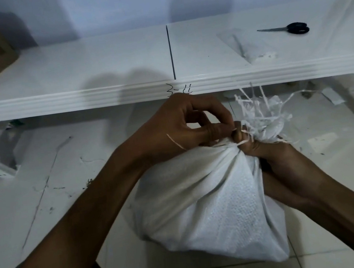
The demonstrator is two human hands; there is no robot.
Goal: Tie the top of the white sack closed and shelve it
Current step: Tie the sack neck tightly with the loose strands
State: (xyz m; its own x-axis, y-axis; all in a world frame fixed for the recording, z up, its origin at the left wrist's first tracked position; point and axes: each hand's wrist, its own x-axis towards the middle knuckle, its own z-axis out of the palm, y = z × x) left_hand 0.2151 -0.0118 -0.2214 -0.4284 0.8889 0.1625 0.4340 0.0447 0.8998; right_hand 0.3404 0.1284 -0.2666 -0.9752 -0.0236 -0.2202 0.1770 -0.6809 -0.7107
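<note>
My left hand (184,128) pinched the thin white string (176,141) between thumb and forefinger, right at the gathered neck, with the other fingers curled loosely above it. The white sack (204,209) sat on the tiled floor (46,207) in front of the low shelf (55,102), directly below my arms. My right hand (288,168) was wrapped round the neck from the right, fingers closed on the bunched cloth.

The risk, as I judged it, was the string slipping out of so small a pinch, or the knot seating loosely; the neck would then open when I lifted the sack to the shelf. The loose strands could also snag in the knot.

The sack looked full and rounded, white woven material creased in folds toward the neck. Its frayed top (260,109) was a ragged tuft leaning right. Farther right, scissors (288,28) lay on the shelf.
</note>
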